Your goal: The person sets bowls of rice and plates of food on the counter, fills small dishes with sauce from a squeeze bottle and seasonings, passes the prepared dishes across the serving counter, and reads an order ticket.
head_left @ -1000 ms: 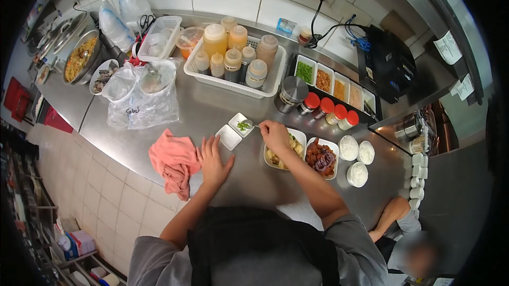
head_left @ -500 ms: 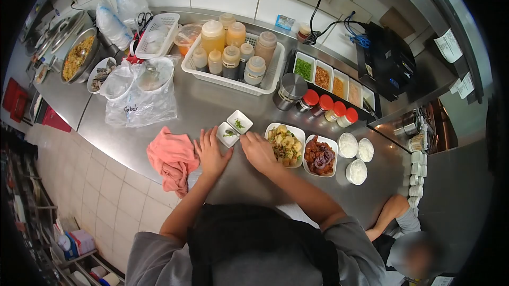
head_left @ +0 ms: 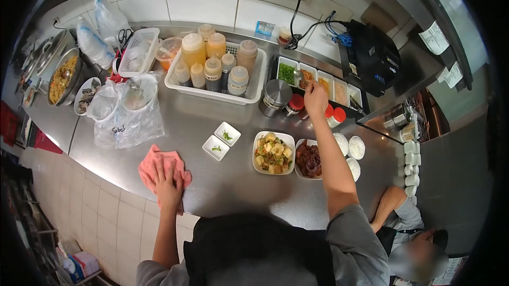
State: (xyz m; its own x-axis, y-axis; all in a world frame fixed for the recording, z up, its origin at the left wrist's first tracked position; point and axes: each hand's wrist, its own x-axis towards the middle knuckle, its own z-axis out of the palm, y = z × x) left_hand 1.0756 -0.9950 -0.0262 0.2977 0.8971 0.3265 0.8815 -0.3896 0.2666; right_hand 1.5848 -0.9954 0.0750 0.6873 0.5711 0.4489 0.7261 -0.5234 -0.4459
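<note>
Fingers stretched out and apart, my left hand [head_left: 167, 189] lies on a crumpled pink cloth [head_left: 183, 179] at the counter's front edge. My right hand [head_left: 316, 100] reaches over the topping containers at the back right, its fingers closed on what looks like a small metal spoon [head_left: 298, 75]. The spoon is between the chopped green herbs [head_left: 287, 73] and the brown fried bits [head_left: 306, 78]. Two small white square dishes [head_left: 216, 148] with green bits stand mid-counter. To their right are a bowl of tofu-like cubes and vegetables [head_left: 273, 153] and a bowl of dark glazed meat [head_left: 306, 159].
A white basket of sauce bottles [head_left: 214, 95] stands at the back, beside a metal canister [head_left: 277, 96] and red-lidded jars [head_left: 295, 104]. Bagged tubs [head_left: 127, 121] sit left. White cups of rice [head_left: 357, 148] are by my right forearm. Another person [head_left: 397, 214] is at lower right.
My right hand has left the small dishes and gone up and right to the topping containers. My left hand has moved from the dishes onto the pink cloth. The camera view has shifted slightly.
</note>
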